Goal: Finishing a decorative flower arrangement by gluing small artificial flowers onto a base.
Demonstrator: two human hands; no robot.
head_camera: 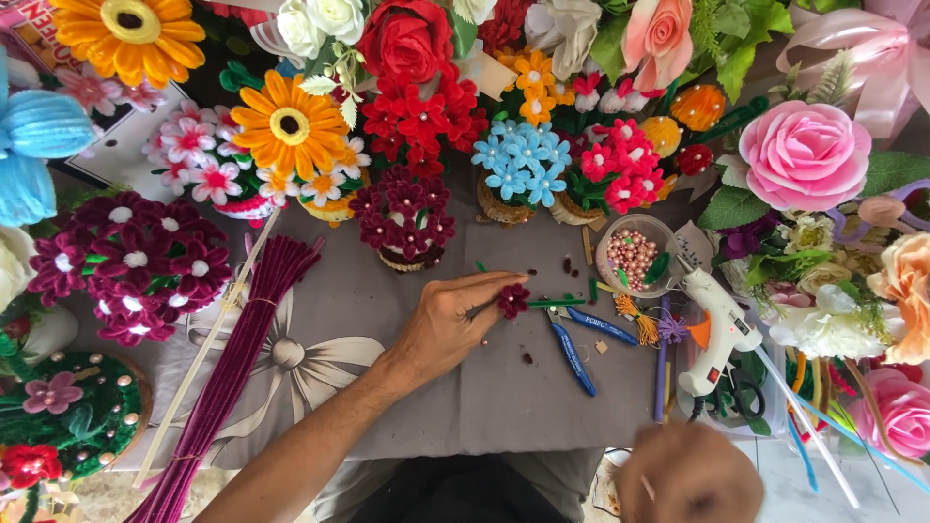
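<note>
My left hand point(450, 324) reaches across the grey cloth point(504, 397) and pinches a small dark maroon pipe-cleaner flower point(513, 299) on a green stem point(555, 303). My right hand point(690, 476) is low at the bottom edge, blurred, fingers closed; a thin pale stick seems to be in it, but I cannot make it out. Blue-handled pliers point(581, 341) lie just right of the flower.
A white glue gun point(717, 329) rests at right beside a clear cup of pink beads point(635, 256). A bundle of maroon pipe cleaners point(232, 378) lies at left. Pots of handmade flowers point(407, 218) ring the back and both sides.
</note>
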